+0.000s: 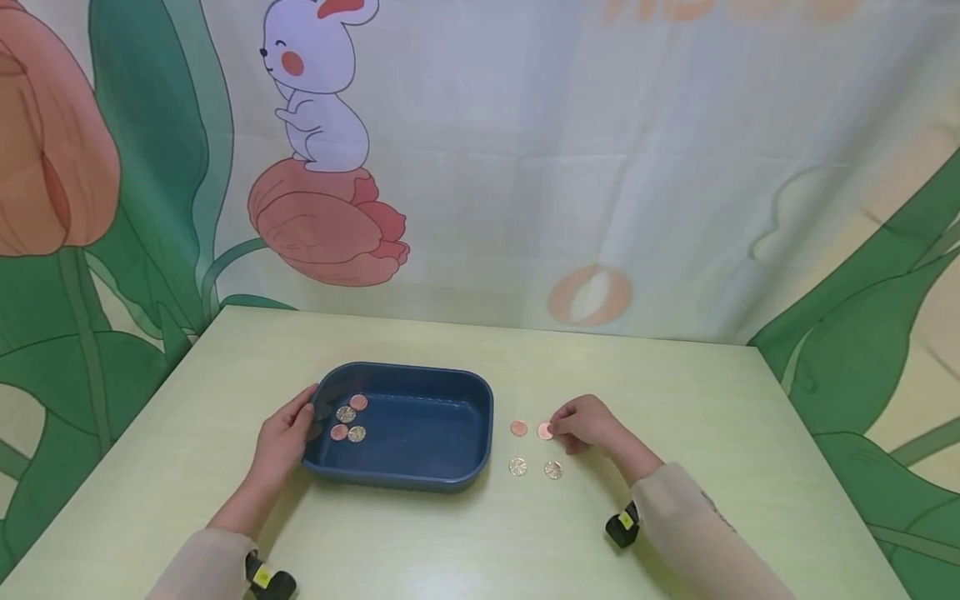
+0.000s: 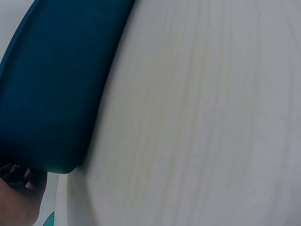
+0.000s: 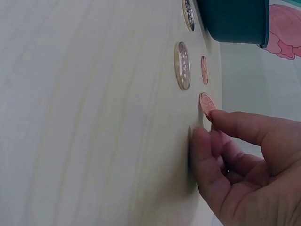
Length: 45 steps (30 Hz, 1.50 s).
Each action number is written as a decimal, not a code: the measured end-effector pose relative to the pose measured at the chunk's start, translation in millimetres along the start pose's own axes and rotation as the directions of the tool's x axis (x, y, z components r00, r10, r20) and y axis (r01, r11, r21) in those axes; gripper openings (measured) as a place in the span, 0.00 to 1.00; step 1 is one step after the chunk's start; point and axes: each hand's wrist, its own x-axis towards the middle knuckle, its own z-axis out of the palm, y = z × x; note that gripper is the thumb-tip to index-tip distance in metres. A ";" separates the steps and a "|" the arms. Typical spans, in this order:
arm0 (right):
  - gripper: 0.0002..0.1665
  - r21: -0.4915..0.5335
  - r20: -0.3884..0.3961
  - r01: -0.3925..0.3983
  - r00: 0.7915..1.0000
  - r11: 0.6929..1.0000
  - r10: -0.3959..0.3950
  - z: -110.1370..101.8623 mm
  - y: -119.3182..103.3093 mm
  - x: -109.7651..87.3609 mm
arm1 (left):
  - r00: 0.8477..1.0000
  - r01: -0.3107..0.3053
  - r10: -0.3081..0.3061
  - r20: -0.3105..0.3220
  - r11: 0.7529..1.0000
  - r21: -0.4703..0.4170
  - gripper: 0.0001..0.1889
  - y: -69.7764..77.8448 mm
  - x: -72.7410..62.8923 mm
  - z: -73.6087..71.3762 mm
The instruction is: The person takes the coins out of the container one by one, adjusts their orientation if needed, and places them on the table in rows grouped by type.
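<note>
My left hand (image 1: 283, 433) grips the left end of a dark blue rectangular tray (image 1: 397, 483), its thumb at the rim. Four would be too exact for the tray's contents: several copper and gold coins (image 1: 356, 433) lie flat near its left end. To the right of the tray, my right hand (image 1: 592, 423) pinches a copper coin (image 3: 207, 104) by its edge; the coin looks tilted in the right wrist view. Beside it lies another copper coin (image 1: 519, 427). Two gold coins, one left (image 1: 517, 467) and one right (image 1: 553, 470), lie nearer to me.
The pale wood-grained table (image 1: 465, 550) carries the tray and coins. Behind it hangs a curtain (image 1: 480, 208) printed with a rabbit, tulips and leaves. A small black camera is strapped at each wrist.
</note>
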 end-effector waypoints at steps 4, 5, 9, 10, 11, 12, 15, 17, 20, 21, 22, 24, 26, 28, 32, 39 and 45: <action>0.07 -0.037 -0.019 0.000 1.000 0.999 -0.001 -0.5 0.4 1.0 | 1.000 0.001 -0.001 -0.005 1.000 0.018 0.26 0.4 -0.3 0.4; 0.06 -0.046 -0.023 -0.001 1.000 0.999 0.000 -0.5 0.7 1.4 | 1.000 0.002 -0.002 -0.007 1.000 0.022 0.26 0.5 -0.5 0.4; 0.05 -0.068 -0.041 -0.004 0.999 0.998 0.001 0.3 1.4 3.5 | 1.000 0.005 -0.005 -0.011 1.000 0.020 0.26 0.4 -1.2 0.2; 0.05 -0.067 -0.044 -0.006 0.999 0.998 0.003 0.7 1.2 3.8 | 1.000 0.006 -0.005 -0.012 1.000 0.019 0.26 0.3 -1.4 0.0; 0.05 -0.066 -0.047 -0.012 0.999 0.998 0.009 0.9 1.7 4.3 | 1.000 0.007 -0.007 -0.013 1.000 0.018 0.25 0.2 -1.3 -0.1; 0.05 -0.067 -0.048 -0.013 0.999 0.998 0.010 1.1 2.1 4.7 | 1.000 0.008 -0.008 -0.013 1.000 0.017 0.25 0.2 -1.3 -0.2; 0.05 -0.064 -0.051 -0.016 0.999 0.998 0.012 1.0 2.1 4.0 | 1.000 0.010 -0.010 -0.012 1.000 0.019 0.25 0.1 -1.3 -0.4; 0.05 -0.065 -0.049 -0.010 0.999 0.998 0.007 0.6 2.3 3.0 | 1.000 0.009 -0.008 -0.011 1.000 0.018 0.26 0.2 -1.2 -0.3; 0.05 -0.054 -0.043 -0.001 0.999 0.999 -0.001 -0.5 1.8 1.2 | 1.000 0.006 -0.006 -0.012 1.000 0.019 0.26 0.3 -1.2 -0.3; 0.05 -0.048 -0.039 0.001 0.999 0.999 -0.003 -1.0 1.9 1.0 | 1.000 0.005 -0.005 -0.012 1.000 0.022 0.26 0.3 -1.2 -0.2; 0.05 -0.040 -0.033 0.003 0.999 0.999 -0.004 -1.7 2.1 0.7 | 1.000 0.004 -0.004 -0.011 1.000 0.023 0.26 0.3 -1.0 -0.1; 0.05 -0.006 -0.021 -0.009 1.000 1.000 0.009 -3.1 2.1 0.8 | 1.000 0.004 -0.004 -0.008 1.000 0.021 0.26 0.3 -0.7 0.1; 0.06 0.043 0.002 -0.022 1.000 0.999 0.022 -5.0 1.9 0.8 | 1.000 0.003 -0.003 -0.005 1.000 0.019 0.26 0.1 -0.5 0.2; 0.08 0.083 0.026 -0.032 0.999 0.996 0.030 -6.9 1.9 1.3 | 1.000 0.003 -0.003 -0.005 1.000 0.017 0.26 -0.1 -0.5 0.3; 0.11 0.105 0.061 -0.030 0.998 0.994 0.024 -10.7 0.1 0.6 | 1.000 0.000 0.000 -0.007 1.000 0.015 0.26 -0.3 -0.3 1.1; 0.17 -0.008 0.058 0.064 0.996 0.998 -0.063 -23.0 -17.8 -5.5 | 1.000 0.002 -0.002 -0.007 1.000 0.017 0.26 0.9 -0.8 1.3; 0.19 -0.014 0.057 0.141 0.989 0.990 -0.140 -33.5 -43.3 -6.7 | 1.000 0.010 -0.010 -0.004 1.000 0.010 0.26 0.8 -0.9 1.0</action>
